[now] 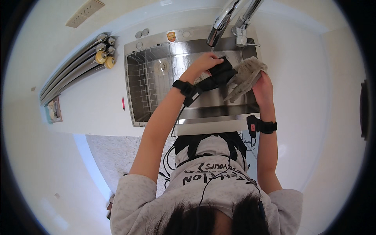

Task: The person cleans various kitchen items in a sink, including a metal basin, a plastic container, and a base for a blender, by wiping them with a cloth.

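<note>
My left hand grips the edge of a black object, perhaps folded fabric, just below the faucet spout. Its exact kind is unclear. A thin stream of water shows at the spout's tip. On the right, my right hand holds a dirty grey-beige cloth that hangs in loose folds beside the black object. Both hands are over the stainless steel sink. Part of a light patterned piece shows under the black object, near my left wrist.
A wire rack stands in the sink's left part, near the drain. The faucet's lever base rises at the back right. Long metal tubes with yellow and silver ends lie at the left. A red pen-like object lies on the counter.
</note>
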The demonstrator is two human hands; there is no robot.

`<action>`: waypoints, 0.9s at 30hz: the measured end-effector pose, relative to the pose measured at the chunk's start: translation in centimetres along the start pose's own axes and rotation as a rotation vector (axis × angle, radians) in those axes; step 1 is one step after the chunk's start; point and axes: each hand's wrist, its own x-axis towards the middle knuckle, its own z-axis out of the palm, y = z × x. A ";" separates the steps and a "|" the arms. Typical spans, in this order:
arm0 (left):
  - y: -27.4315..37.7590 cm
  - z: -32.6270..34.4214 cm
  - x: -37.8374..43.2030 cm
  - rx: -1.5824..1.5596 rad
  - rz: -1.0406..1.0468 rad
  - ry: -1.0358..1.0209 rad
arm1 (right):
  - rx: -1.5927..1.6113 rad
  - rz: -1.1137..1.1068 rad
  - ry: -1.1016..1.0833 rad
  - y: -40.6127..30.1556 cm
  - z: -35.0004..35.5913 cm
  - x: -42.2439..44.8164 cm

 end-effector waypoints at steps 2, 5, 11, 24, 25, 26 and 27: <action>0.3 0.5 1.3 0.314 0.063 -0.120 | -0.158 -0.057 0.018 0.6 1.3 1.0; -1.9 0.5 3.2 0.508 0.362 -0.028 | -0.338 -0.130 0.078 1.8 1.8 1.5; -3.9 0.2 0.9 -0.341 0.075 0.157 | -0.014 -0.217 0.057 -0.9 2.7 0.0; -2.7 2.2 1.1 -0.613 0.157 0.310 | -1.593 -0.666 -0.367 3.1 6.7 6.3; -3.3 2.5 1.8 -0.643 0.203 0.374 | -1.841 -0.935 -0.503 3.7 7.2 6.4; -4.0 2.8 2.3 -0.671 0.250 0.438 | -1.799 -0.759 -0.469 4.3 7.6 6.2; -3.6 2.8 2.1 -0.696 0.236 0.426 | -1.832 -0.767 -0.481 4.2 7.8 6.0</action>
